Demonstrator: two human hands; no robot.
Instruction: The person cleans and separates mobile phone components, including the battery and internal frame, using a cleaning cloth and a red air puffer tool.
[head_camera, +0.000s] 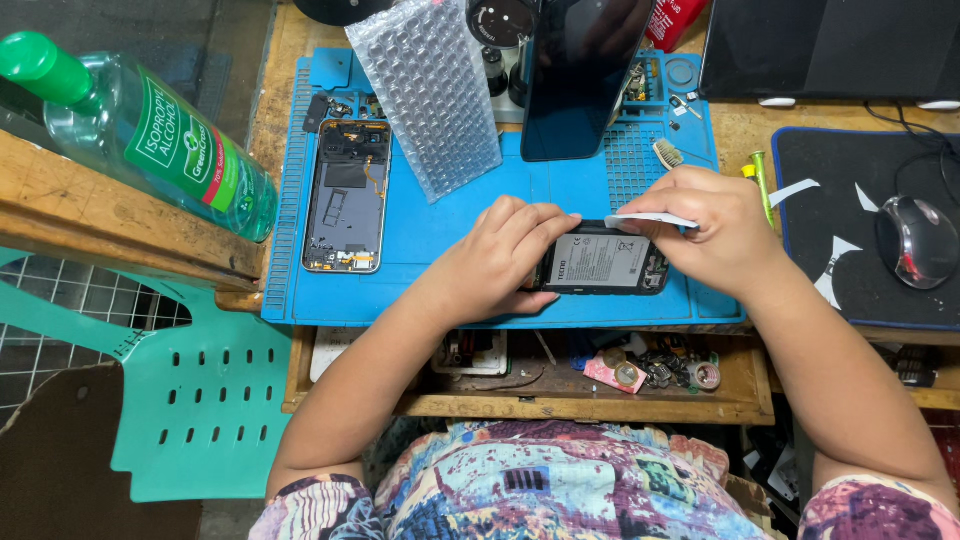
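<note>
Blue repair mat (450, 240) on bench carries opened phone (600, 260), battery showing. Left hand (495, 262) clasps phone's left end, fingers curled around it. Right hand (715, 232) pinches white strip (650, 219) above phone's top edge. Bubble wrap (428, 90) behind.

The work mat (450, 230) is bright blue with ribbed edges. The opened phone (600, 260) is black with a pale grey battery label. The bottle (150, 130) is clear with a green cap. The chair (200, 400) is turquoise, the mouse pad (850, 260) black and white.
</note>
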